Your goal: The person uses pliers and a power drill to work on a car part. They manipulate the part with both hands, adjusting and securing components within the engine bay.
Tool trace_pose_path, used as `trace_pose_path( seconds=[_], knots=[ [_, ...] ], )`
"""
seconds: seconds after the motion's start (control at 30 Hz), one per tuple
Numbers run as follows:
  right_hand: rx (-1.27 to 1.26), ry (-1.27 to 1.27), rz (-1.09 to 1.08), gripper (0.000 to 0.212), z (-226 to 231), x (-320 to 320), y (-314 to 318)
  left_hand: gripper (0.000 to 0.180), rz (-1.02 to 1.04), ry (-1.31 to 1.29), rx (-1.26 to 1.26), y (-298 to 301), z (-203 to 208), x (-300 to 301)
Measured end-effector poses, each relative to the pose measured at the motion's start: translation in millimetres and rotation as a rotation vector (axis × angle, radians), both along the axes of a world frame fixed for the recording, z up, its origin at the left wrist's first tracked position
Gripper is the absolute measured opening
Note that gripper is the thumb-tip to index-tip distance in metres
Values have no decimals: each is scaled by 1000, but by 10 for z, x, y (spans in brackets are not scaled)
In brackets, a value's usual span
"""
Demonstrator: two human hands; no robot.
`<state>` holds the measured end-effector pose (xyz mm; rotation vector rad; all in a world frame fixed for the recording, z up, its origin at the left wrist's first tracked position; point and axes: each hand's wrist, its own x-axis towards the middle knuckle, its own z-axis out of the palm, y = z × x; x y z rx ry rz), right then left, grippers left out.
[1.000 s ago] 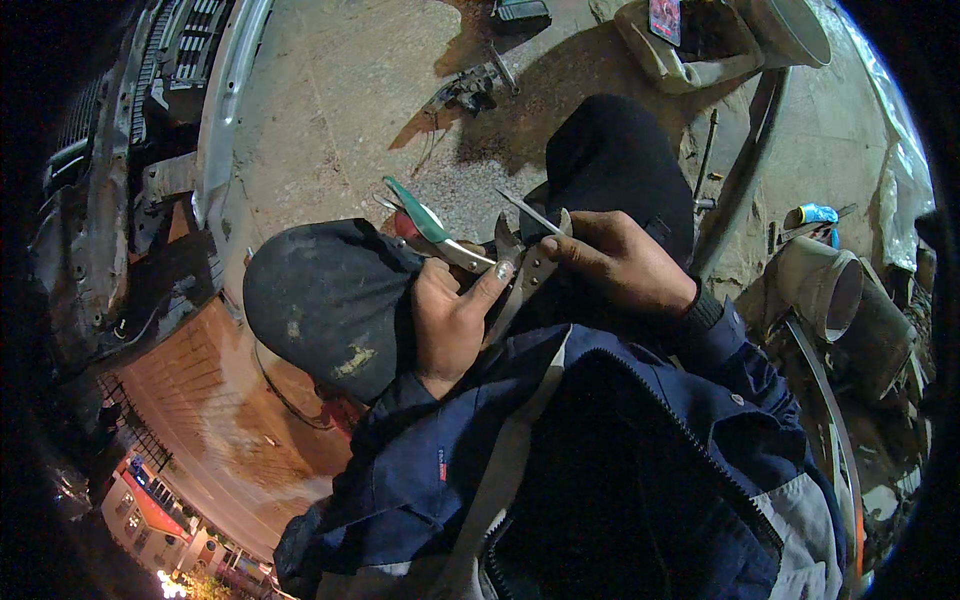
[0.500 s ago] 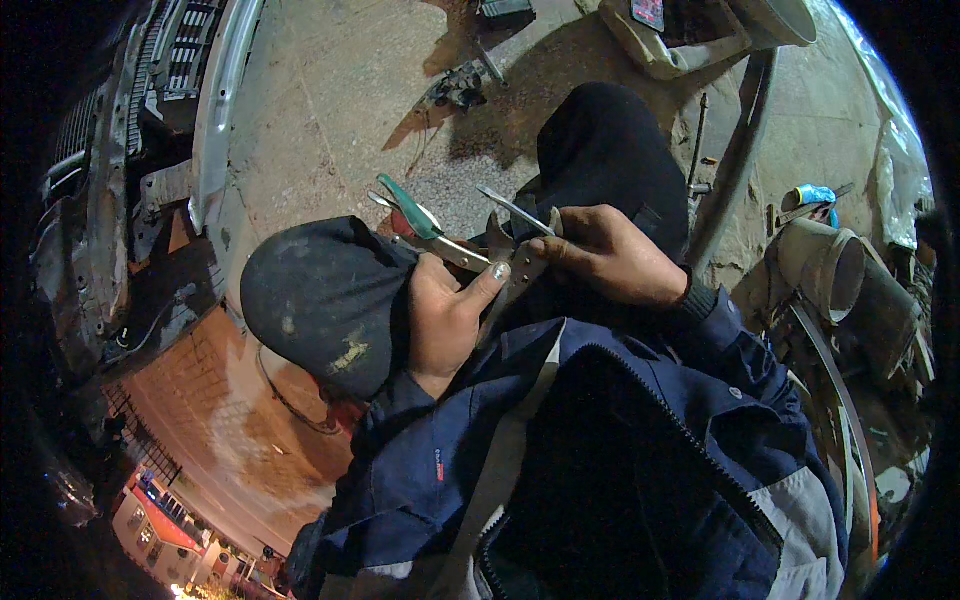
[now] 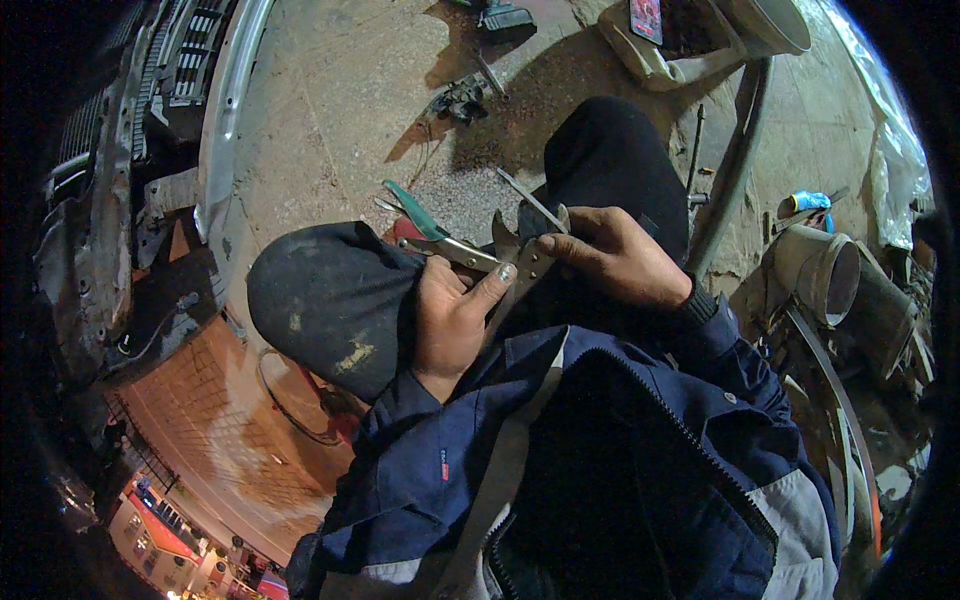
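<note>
- The blue work jacket [image 3: 410, 450] fills the bottom of the frame.
- At centre, the left hand [image 3: 450, 320] is clamped around pliers [image 3: 468, 256] with green-and-red handles, which point to the upper left.
- Just right of it, apart, the right hand [image 3: 630, 255] pinches a thin metal rod [image 3: 531, 200] between thumb and fingers, near the pliers' head.
- Behind the hands are dark, stained trousers [image 3: 320, 290], knees spread.
- Past the knees, a rough, speckled concrete floor [image 3: 320, 140] runs up the frame; a dark machine part [image 3: 462, 100] lies at top centre.
- At right stand a pale bucket [image 3: 808, 270] and a blue can [image 3: 810, 201]; a thick dark hose [image 3: 738, 175] curves nearby.
- At upper right, a phone [image 3: 646, 20] rests on a soft-sided tub [image 3: 665, 76].
- Car parts [image 3: 120, 215] crowd the left edge.
- Farthest, at lower left, orange-lit ground [image 3: 220, 420] leads to a building [image 3: 150, 535].
</note>
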<state>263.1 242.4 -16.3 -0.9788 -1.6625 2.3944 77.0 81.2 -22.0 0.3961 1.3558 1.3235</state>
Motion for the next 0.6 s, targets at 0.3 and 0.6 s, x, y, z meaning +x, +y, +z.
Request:
trace_pose_path(
  seconds=[0.3, 0.6],
  knots=[
    [159, -97, -785, 41, 407, 274, 227, 28, 26, 216, -22, -99, -24, 54],
    [-101, 647, -730, 61, 845, -418, 161, 30, -127, 492, -289, -31, -34, 78]
  ],
)
